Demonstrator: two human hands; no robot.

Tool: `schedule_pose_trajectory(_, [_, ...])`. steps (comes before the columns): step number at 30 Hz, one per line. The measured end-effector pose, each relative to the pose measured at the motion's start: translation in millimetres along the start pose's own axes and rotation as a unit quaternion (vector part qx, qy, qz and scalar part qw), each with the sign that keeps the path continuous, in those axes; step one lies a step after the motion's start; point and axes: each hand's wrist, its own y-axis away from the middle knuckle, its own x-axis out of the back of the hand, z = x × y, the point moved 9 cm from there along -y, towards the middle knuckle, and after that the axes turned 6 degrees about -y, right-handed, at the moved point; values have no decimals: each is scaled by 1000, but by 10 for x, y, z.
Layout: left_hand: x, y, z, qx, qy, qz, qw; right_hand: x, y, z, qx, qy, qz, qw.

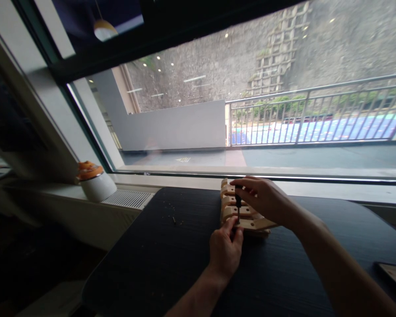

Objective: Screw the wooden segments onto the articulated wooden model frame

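Observation:
My right hand [262, 198] is closed around the dark handle of a screwdriver [238, 203], which stands upright with its shaft pointing down. Its tip meets the near end of a light wooden piece made of several slats with dark holes [232, 210]. From below, my left hand [227, 246] pinches at that near edge, thumb and forefinger on either side of the screwdriver's tip. Whether a screw sits between those fingers is hidden. The wooden piece rests on the dark table, partly covered by my right hand.
Small bits and a short screw-like piece [174, 221] lie on the dark table [145, 264] to the left. A flat framed object [394, 277] is at the right edge. Beyond the table are a window sill [191, 179] and a white pot with an orange top [97, 185].

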Motion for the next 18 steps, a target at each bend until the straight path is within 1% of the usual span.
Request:
schedule_pose_trajectory(5, [0, 2, -9, -4, 3, 1, 1000, -29, 18, 26, -17, -9, -15, 1000])
schedule_pose_trajectory(18, [-13, 0, -8, -8, 2, -5, 1000, 29, -2, 74, -3, 3, 2, 1000])
